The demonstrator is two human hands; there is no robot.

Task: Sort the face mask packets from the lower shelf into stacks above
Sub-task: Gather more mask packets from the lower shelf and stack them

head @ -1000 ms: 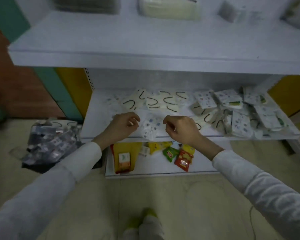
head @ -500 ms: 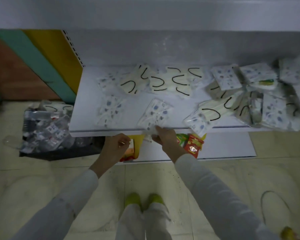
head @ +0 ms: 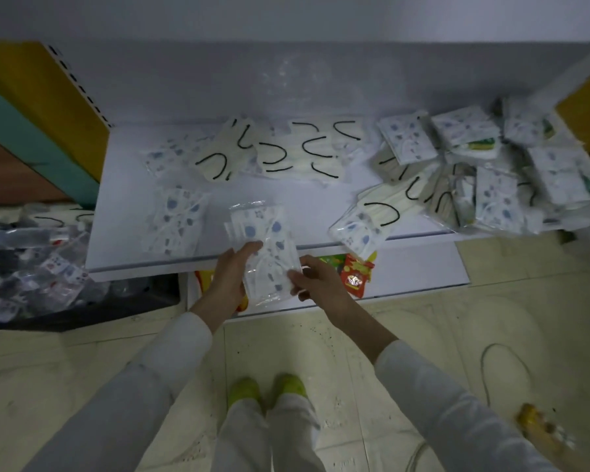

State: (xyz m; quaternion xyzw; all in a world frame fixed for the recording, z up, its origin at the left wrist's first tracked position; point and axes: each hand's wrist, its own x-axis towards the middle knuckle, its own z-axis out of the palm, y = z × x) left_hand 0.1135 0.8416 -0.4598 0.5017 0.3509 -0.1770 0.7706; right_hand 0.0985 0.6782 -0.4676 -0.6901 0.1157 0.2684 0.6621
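A clear packet with a blue-patterned face mask [head: 266, 248] hangs over the front edge of the white shelf [head: 307, 206]. My left hand [head: 230, 277] holds its left side with fingers stretched along it. My right hand [head: 315, 279] pinches its lower right corner. More patterned packets lie flat on the shelf's left [head: 176, 226]. Cream masks with black ear loops [head: 286, 148] lie at the back. A loose heap of mixed packets [head: 484, 172] covers the shelf's right end, one patterned packet [head: 356, 233] jutting over the edge.
A black bin [head: 45, 267] full of wrapped items stands on the floor at the left. Below the shelf, a lower board [head: 413, 270] carries red and yellow snack packets [head: 355, 272]. A yellow and teal side panel [head: 41, 107] rises on the left. My feet [head: 266, 390] stand on tiled floor.
The view has tilted down and closer. My left hand came up from below the shelf edge onto the packet; both hands now hold it, drawn partly off the front edge.
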